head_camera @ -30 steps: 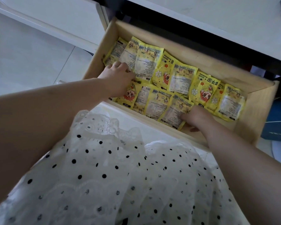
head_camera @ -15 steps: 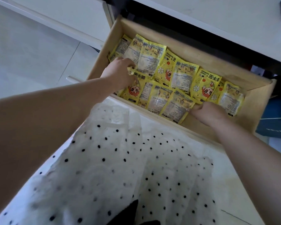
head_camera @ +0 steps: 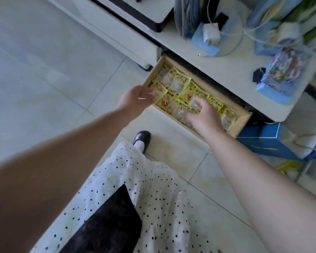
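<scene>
1. Open tiled floor [head_camera: 44,70] lies left of the drawer [head_camera: 243,121].
2. The left hand [head_camera: 137,99] hovers at the drawer's near-left corner, too blurred to tell if it holds anything.
3. Yellow packets [head_camera: 173,83] fill the drawer wall to wall.
4. The right hand [head_camera: 202,115] spreads relaxed, empty fingers over the packets near the front rim.
5. A blue box [head_camera: 259,145] sits just beside the right wall.

- A wooden drawer [head_camera: 243,123] stands pulled out beneath the white desk [head_camera: 226,70], packed with rows of yellow packets [head_camera: 173,83].
- The left hand [head_camera: 135,100] hangs over the drawer's left front corner. Its fingers [head_camera: 150,92] are blurred, so their hold cannot be told.
- The right hand [head_camera: 204,117] hovers over the middle packets, fingers [head_camera: 197,103] loosely spread.
- A black shoe [head_camera: 142,137] stands on the tiled floor [head_camera: 44,70] below.
</scene>
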### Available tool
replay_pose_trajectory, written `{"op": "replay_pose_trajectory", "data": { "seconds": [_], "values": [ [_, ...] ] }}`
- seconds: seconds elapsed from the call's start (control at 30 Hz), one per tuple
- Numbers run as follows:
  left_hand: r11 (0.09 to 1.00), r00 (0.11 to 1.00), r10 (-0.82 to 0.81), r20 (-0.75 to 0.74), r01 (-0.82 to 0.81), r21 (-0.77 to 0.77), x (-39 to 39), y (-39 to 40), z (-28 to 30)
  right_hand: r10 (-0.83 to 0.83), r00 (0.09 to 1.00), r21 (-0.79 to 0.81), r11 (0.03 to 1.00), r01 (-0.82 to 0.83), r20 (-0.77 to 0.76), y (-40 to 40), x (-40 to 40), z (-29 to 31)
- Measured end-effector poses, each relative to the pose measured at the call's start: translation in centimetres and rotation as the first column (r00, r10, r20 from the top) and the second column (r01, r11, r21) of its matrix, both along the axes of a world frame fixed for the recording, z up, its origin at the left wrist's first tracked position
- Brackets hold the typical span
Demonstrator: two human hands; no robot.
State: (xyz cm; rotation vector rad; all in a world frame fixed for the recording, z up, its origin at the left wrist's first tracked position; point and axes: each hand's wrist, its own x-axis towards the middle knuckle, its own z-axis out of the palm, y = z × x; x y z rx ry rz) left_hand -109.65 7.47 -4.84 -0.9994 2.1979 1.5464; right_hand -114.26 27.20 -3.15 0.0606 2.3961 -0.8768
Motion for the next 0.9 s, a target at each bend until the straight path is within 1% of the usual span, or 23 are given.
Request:
{"op": "replay_pose_trajectory", "data": {
  "seconds": [0.13,0.27,0.37,0.43,0.57,0.67,0.77,0.9],
  "values": [
    [0.996,0.996,0.089,0.009,-0.089,0.011,5.7,-0.6,6.8,0.080,0.997,0.001,0.997,-0.080,-0.013,-1.3,3.2,6.8],
    [0.979,0.980,0.200,-0.007,-0.199,0.037,12.6,-0.9,12.5,0.191,0.981,-0.012,0.981,-0.191,-0.015,-3.4,6.8,12.1],
    [0.946,0.950,0.311,0.011,-0.311,0.091,18.2,-1.2,15.4,0.276,0.961,-0.062,0.960,-0.275,0.008,-5.4,10.0,14.8],
    [0.904,0.914,0.405,0.027,-0.405,0.134,22.2,-1.6,16.9,0.336,0.941,-0.103,0.938,-0.332,0.027,-7.0,12.7,16.0],
    [0.784,0.800,0.599,0.032,-0.594,0.179,30.7,-3.0,19.2,0.480,0.874,-0.166,0.871,-0.463,0.081,-10.9,19.4,17.8],
    [0.667,0.681,0.733,0.017,-0.722,0.183,37.8,-4.3,20.3,0.604,0.793,-0.196,0.789,-0.582,0.079,-14.4,24.8,18.7],
    [0.522,0.531,0.847,0.015,-0.838,0.161,45.8,-5.2,21.2,0.726,0.683,-0.201,0.683,-0.702,0.084,-17.8,31.0,19.4],
    [0.317,0.321,0.947,0.009,-0.938,0.139,56.8,-5.4,21.9,0.859,0.502,-0.210,0.512,-0.833,0.105,-22.2,40.1,20.2]
  ]
}}
